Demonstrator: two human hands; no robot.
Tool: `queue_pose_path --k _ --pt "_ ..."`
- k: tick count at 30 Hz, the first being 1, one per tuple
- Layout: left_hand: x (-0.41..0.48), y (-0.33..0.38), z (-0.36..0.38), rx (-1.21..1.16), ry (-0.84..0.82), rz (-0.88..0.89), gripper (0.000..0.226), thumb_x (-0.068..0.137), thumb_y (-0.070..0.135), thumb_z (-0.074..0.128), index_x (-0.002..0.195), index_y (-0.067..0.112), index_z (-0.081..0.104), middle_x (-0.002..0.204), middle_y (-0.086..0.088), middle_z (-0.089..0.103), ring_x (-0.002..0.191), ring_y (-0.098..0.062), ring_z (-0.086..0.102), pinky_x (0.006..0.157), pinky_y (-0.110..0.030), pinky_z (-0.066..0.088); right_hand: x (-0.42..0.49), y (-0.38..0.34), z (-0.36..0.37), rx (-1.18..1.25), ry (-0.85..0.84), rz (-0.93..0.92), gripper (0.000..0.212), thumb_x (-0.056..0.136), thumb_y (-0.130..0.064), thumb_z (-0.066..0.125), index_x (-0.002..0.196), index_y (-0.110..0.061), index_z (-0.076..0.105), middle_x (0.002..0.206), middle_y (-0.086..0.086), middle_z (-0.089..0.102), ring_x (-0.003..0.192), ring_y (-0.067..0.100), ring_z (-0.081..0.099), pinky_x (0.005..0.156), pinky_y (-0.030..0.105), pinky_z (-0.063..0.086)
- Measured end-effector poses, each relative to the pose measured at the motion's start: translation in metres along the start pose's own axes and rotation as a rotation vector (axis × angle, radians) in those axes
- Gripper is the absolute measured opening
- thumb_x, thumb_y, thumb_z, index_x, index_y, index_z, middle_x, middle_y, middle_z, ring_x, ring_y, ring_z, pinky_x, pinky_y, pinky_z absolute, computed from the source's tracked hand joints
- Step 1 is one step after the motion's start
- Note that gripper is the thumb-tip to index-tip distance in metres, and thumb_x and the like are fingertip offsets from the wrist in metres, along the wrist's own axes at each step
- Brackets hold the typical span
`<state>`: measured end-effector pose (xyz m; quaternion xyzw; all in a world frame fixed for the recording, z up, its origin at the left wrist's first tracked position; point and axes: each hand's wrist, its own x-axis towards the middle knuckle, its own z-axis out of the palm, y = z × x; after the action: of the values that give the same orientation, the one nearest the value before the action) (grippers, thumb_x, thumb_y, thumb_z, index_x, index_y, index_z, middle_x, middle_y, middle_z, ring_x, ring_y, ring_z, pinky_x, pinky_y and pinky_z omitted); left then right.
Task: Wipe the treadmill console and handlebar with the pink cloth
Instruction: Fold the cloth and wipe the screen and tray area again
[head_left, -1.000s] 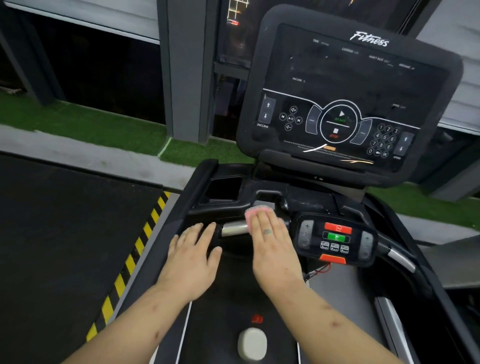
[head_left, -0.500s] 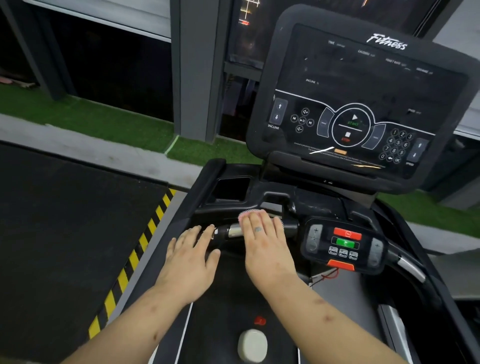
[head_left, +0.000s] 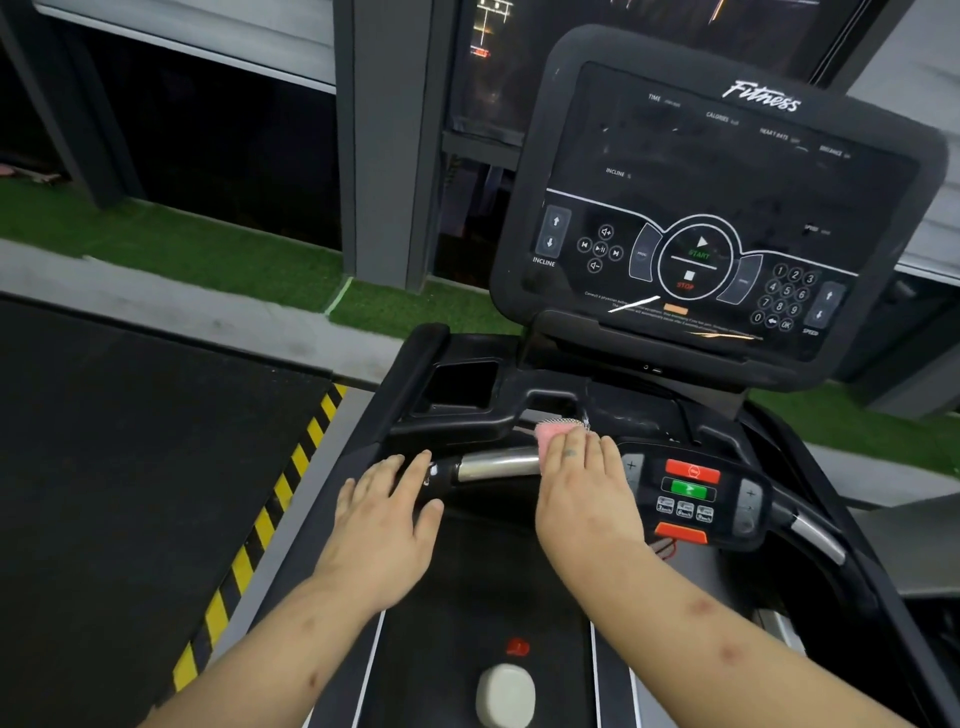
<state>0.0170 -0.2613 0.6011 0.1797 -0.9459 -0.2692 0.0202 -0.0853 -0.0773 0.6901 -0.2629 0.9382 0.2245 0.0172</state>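
The treadmill's black console (head_left: 727, 208) rises at the upper right, its screen dark with printed buttons. Below it runs the front handlebar (head_left: 498, 463), with a bare chrome stretch between my hands. My right hand (head_left: 584, 493) lies flat with straight fingers on the pink cloth (head_left: 553, 434) and presses it onto the bar just left of the small control pad (head_left: 691, 499). Only the cloth's far edge shows past my fingertips. My left hand (head_left: 387, 519) rests open on the bar's black left end, fingers straight.
A cup holder recess (head_left: 460, 387) sits left of the console base. A pale oval object (head_left: 506, 693) lies on the belt below my arms. Yellow-black hazard tape (head_left: 260, 525) edges the dark floor mat at left. Green turf and a grey pillar (head_left: 387, 140) stand behind.
My right hand has slid the cloth to the right along the bar toward the control pad, baring more chrome. My left hand has stayed on the left end.
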Motion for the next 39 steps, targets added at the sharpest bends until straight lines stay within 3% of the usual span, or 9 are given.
queue_pose_path --k 6,12,19,26,32,36,39 --pt "0.0 -0.004 0.001 -0.007 -0.007 -0.009 0.062 0.108 0.049 0.027 0.164 0.038 0.004 0.17 0.003 0.016 0.158 -0.016 0.007 0.13 -0.046 0.004 -0.01 -0.006 0.007 -0.042 -0.024 -0.005 0.066 0.106 -0.015 0.024 0.153 0.016 -0.012 0.163 0.04 0.0 0.154 0.052 0.007 0.127 0.058 0.008" --pt "0.005 -0.002 0.0 0.006 0.002 -0.005 0.061 0.109 0.049 0.027 0.165 0.037 0.005 0.17 0.003 0.017 0.158 -0.016 0.008 0.13 -0.046 0.004 0.016 -0.014 -0.007 0.085 -0.057 0.006 0.068 0.103 -0.014 0.031 0.159 0.007 -0.002 0.165 0.033 0.007 0.153 0.05 0.01 0.126 0.059 0.007" --pt "0.004 -0.001 -0.001 0.022 0.009 -0.009 0.061 0.108 0.048 0.029 0.164 0.036 0.008 0.17 0.001 0.02 0.158 -0.017 0.01 0.13 -0.046 0.005 0.014 -0.051 -0.004 0.177 0.006 -0.15 0.071 0.104 -0.016 0.031 0.162 -0.002 -0.007 0.169 0.025 -0.001 0.157 0.044 -0.004 0.127 0.057 -0.002" --pt "0.002 -0.006 -0.004 0.027 -0.007 -0.014 0.061 0.108 0.05 0.028 0.164 0.037 0.007 0.17 0.003 0.018 0.158 -0.017 0.009 0.13 -0.046 0.004 0.012 -0.01 0.011 0.337 0.137 -0.14 0.071 0.096 -0.009 0.032 0.164 -0.016 0.011 0.168 0.01 0.018 0.155 0.029 0.014 0.129 0.045 0.006" --pt "0.0 -0.011 -0.001 0.044 -0.024 -0.021 0.061 0.108 0.053 0.026 0.164 0.039 0.006 0.171 0.003 0.015 0.159 -0.018 0.006 0.13 -0.047 0.006 0.005 -0.021 0.013 0.408 0.175 -0.101 0.075 0.094 -0.006 0.036 0.165 -0.015 0.012 0.171 0.008 0.012 0.158 0.03 0.001 0.129 0.048 -0.002" --pt "0.001 -0.014 0.0 0.071 -0.022 -0.031 0.062 0.107 0.053 0.025 0.164 0.039 0.006 0.171 0.002 0.015 0.159 -0.019 0.006 0.129 -0.048 0.006 0.007 -0.056 0.011 0.386 0.125 -0.246 0.074 0.101 -0.012 0.034 0.166 -0.015 -0.001 0.173 0.01 -0.006 0.158 0.03 -0.014 0.127 0.047 -0.014" --pt "-0.001 -0.015 -0.003 0.073 -0.009 -0.044 0.061 0.107 0.053 0.026 0.164 0.038 0.006 0.172 0.001 0.014 0.159 -0.019 0.006 0.129 -0.048 0.006 0.009 -0.064 0.01 0.331 0.116 -0.297 0.071 0.105 -0.015 0.033 0.165 -0.016 -0.006 0.173 0.009 -0.009 0.158 0.028 -0.015 0.127 0.046 -0.013"
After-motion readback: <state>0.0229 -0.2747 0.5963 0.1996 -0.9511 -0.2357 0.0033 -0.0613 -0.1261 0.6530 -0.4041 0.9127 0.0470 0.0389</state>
